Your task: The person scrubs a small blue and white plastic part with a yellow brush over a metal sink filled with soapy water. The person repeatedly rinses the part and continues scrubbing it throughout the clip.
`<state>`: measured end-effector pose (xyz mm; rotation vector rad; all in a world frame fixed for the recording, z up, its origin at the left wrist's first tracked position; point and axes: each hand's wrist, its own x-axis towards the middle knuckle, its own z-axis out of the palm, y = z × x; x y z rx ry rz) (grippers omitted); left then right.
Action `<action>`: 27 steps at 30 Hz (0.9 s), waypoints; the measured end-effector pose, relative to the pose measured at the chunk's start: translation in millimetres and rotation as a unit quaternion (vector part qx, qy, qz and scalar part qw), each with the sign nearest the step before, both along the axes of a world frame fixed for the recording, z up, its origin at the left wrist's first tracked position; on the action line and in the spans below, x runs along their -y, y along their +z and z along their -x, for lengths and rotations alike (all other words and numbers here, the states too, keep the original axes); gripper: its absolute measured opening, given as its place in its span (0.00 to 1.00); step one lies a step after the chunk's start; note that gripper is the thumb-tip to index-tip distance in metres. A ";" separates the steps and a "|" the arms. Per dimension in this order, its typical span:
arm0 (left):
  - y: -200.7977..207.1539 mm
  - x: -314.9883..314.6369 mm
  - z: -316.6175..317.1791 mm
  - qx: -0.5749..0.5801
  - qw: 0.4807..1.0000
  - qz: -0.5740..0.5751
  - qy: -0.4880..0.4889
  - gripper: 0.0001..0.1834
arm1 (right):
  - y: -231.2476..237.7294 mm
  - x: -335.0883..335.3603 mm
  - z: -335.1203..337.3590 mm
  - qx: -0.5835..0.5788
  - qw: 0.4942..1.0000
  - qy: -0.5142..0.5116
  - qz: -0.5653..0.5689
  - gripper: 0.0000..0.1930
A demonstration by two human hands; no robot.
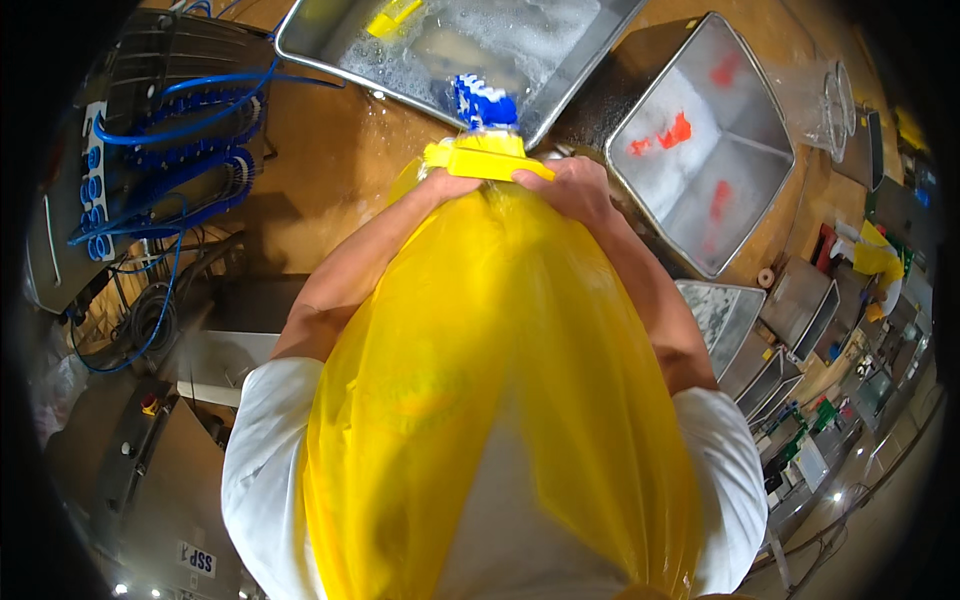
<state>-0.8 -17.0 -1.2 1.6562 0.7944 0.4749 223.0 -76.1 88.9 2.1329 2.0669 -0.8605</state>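
A: What's around us? 
B: Soapy steel basin (560, 75) ahead, second steel tub (750, 110) with red bits to the right, blue hoses (190, 140) on the left. Our glossy yellow apron (500, 400) blocks most below.

A: Hands? 
B: Left hand (440, 185) and right hand (570, 185) both clenched on the yellow plastic brush (483, 155), blue bristles at the basin's rim.

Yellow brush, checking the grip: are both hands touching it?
Touching. The head view shows the left hand and right hand wrapped around the yellow brush from either side, no gap.
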 end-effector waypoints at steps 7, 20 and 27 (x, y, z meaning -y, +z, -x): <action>-5.4 -10.5 2.7 -0.004 0.995 0.093 0.033 0.15 | 4.2 30.7 -58.6 0.032 0.961 -0.204 0.182 0.37; -9.2 0.2 -11.6 0.104 0.979 0.109 0.137 0.17 | -17.7 33.5 -15.2 0.058 0.991 -0.120 0.021 0.35; -22.1 -16.0 15.2 0.078 0.996 0.031 -0.027 0.15 | -11.0 55.1 -86.2 0.053 0.980 -0.186 0.050 0.37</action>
